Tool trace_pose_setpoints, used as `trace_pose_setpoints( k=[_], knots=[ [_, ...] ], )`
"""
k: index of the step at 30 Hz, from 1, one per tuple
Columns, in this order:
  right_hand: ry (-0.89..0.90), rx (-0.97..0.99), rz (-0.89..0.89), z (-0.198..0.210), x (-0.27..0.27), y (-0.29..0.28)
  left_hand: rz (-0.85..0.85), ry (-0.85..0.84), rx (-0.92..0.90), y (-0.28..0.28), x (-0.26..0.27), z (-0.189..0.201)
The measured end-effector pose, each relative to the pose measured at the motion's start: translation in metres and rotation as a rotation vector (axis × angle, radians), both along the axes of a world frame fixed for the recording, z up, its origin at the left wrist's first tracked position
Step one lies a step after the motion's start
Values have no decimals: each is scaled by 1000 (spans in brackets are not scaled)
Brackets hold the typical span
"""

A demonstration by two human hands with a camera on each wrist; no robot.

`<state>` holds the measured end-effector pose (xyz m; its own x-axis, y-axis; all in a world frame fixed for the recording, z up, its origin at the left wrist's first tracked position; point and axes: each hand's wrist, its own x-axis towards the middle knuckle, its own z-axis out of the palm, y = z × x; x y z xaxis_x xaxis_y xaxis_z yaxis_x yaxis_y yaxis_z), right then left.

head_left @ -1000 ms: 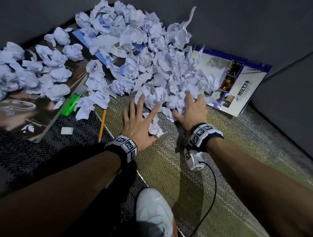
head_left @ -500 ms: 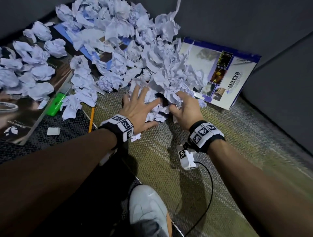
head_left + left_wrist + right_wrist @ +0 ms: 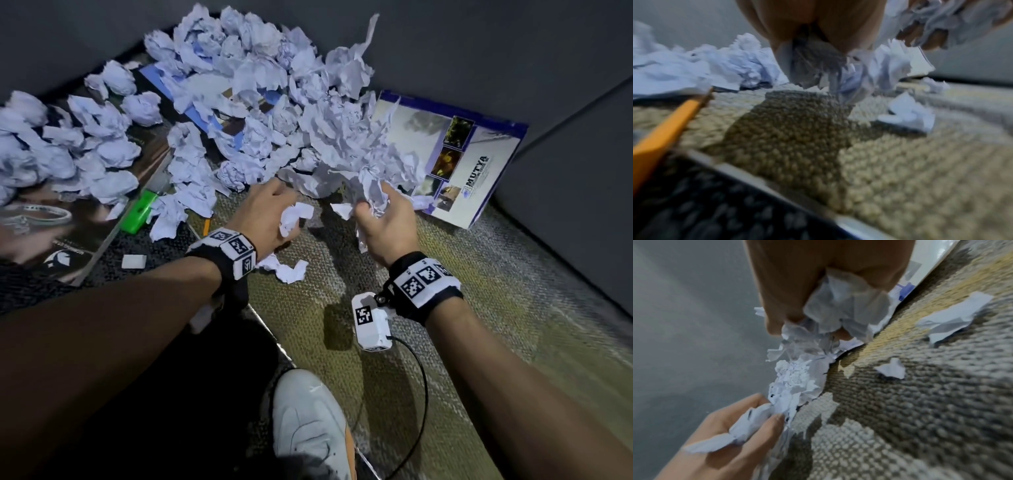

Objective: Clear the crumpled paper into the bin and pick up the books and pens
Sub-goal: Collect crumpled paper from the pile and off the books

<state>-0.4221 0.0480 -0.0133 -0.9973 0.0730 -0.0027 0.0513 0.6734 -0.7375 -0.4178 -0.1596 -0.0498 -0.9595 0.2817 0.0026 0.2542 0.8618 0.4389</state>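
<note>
A big heap of crumpled white paper [image 3: 260, 102] covers the carpet at the foot of a grey wall. My left hand [image 3: 270, 212] grips a wad of crumpled paper [image 3: 294, 219] at the heap's near edge. My right hand [image 3: 380, 216] grips another bunch of paper [image 3: 373, 192], lifted off the floor; in the right wrist view that paper [image 3: 840, 308] bulges from the fist. A white and blue book [image 3: 459, 161] lies flat to the right. A dark magazine [image 3: 68, 219] lies left, another book [image 3: 205, 113] under the heap. A yellow pencil [image 3: 668, 125] lies beside my left wrist.
A green marker-like object [image 3: 138, 212] and a white eraser [image 3: 133, 261] lie by the magazine. Loose scraps [image 3: 287, 270] sit on the carpet under my hands. My white shoe [image 3: 308, 418] is near the bottom. Grey walls close off the back and right.
Both hands went from lying flat at the heap's edge to closing round paper and lifting it. A few scraps dropped onto the carpet beneath them.
</note>
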Motion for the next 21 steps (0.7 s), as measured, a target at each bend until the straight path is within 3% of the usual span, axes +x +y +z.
trace_pose_setpoints(
  k=[7, 12, 16, 21],
  knots=[
    [-119, -102, 20, 43, 16, -41, 242, 47, 428, -54, 31, 59],
    [-5, -231, 111, 104, 47, -92, 459, -25, 590, -103, 77, 96],
    [-77, -246, 368, 148, 68, -174, 512, 97, 549, -186, 134, 138],
    [-54, -172, 726, 179, 99, -313, 774, 250, 524, -296, 214, 189]
  ],
)
